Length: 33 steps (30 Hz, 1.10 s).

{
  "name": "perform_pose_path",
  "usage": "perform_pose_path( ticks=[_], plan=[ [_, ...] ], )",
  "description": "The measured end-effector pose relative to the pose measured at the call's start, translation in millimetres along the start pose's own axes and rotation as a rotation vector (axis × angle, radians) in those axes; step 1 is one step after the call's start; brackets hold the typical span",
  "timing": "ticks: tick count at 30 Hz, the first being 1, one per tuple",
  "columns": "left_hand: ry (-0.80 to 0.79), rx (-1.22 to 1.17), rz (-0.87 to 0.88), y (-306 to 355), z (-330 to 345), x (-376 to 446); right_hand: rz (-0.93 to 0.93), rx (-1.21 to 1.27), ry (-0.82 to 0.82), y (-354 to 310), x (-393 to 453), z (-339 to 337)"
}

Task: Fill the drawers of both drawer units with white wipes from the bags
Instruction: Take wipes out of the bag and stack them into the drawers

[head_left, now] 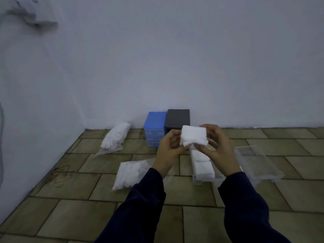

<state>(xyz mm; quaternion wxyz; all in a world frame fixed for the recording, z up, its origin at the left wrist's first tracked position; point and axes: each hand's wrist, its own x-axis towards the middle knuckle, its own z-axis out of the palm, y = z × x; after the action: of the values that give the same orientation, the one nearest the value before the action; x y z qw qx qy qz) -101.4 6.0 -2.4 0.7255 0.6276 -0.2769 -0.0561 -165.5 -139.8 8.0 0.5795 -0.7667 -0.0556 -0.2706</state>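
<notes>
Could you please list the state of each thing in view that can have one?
Wipe: folded, held up by both hands.
Left hand: grips wipe.
Right hand: grips wipe.
Clear drawer: out on floor, partly filled.
Blue unit: drawers in.
Far bag: full.
Near bag: holds wipes.

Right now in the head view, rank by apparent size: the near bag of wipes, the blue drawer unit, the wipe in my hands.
1. near bag of wipes, though nearness inflates it
2. blue drawer unit and wipe: too alike to rank
</notes>
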Motion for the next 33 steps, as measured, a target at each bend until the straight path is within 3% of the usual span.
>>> perform_pose_path(
  ticks=[11,18,22,26,33],
  plan=[
    [-0.103,0.138,-0.142,-26.6,56.2,26.4,0.341,-0.147,0.107,37.5,1.1,-72.3],
    [-0.175,0.379,-0.236,-59.6,73.7,33.9,0.62,-0.407,0.004,81.2,9.3,-105.7],
    [-0.262,0.479,-0.3,-71.7,81.0,41.4,0.654,-0.61,-0.049,97.4,15.2,-104.3],
    [-0.338,0.591,-0.322,-77.4,89.2,51.2,0.698,-0.656,-0.106,112.1,17.5,-99.6],
    [-0.389,0.831,-0.282,-98.4,99.1,53.5,0.611,-0.888,-0.151,127.9,12.8,-93.3]
  ],
)
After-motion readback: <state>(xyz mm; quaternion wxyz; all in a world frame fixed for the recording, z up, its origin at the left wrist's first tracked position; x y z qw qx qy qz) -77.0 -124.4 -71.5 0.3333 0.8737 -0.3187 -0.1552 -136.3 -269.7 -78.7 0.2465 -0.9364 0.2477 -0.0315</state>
